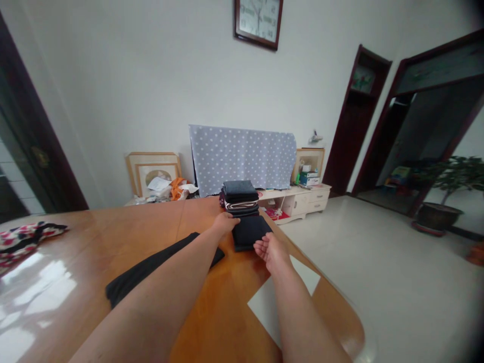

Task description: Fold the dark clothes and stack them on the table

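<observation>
A dark folded garment point(249, 232) lies as a neat square on the wooden table point(212, 312). My left hand point(226, 223) pinches its far left corner, thumb on top. At the right edge my right hand point(270, 250) has its fingers curled, with the thumb against the cloth. Just behind stands a stack of folded clothes point(240, 189), dark with a lighter layer in the middle. A long black garment point(151, 269) lies flat under my left forearm, which partly covers it.
Below my right forearm lies a white sheet point(264, 305), near the table's rounded right edge. A patterned cloth point(26, 242) is at the far left. Beyond the table are a low white cabinet point(315, 200), a dotted cover point(242, 156) and a potted plant point(438, 217).
</observation>
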The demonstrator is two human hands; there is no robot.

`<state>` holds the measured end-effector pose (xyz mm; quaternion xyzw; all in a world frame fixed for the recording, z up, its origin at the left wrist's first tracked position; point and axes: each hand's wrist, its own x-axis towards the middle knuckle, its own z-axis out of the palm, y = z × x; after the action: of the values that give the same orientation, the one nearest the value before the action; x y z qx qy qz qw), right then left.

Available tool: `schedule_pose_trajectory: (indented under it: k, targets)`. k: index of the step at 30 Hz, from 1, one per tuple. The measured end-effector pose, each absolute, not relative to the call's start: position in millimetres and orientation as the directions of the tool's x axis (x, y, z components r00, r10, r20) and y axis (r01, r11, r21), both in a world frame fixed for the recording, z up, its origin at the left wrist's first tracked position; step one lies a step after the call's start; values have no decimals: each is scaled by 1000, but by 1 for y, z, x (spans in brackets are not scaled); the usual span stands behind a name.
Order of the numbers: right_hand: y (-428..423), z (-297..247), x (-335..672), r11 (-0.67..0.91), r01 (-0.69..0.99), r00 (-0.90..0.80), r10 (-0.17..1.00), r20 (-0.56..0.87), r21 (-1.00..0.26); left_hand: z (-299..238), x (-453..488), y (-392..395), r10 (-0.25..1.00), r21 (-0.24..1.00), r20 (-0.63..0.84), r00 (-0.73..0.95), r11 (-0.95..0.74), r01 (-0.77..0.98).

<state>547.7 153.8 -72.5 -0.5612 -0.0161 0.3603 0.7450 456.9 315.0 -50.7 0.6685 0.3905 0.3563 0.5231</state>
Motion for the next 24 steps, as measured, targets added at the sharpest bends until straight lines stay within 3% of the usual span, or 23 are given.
schedule_pose_trajectory:
  k: [7,16,22,24]
  targets:
    - [154,-71,547,70,-565,693,581,-427,-822,-38,458,310,855,977,27,517,-132,166]
    - [144,-76,550,111,-597,695,567,-443,-795,-19,442,253,820,969,196,538,-246,23]
    - [137,-61,560,99,-559,709,571,-413,-823,-19,406,210,651,890,367,665,-454,-47]
    - [134,-52,561,133,-476,734,604,-309,-870,-24,386,197,605,856,383,698,-517,-21]
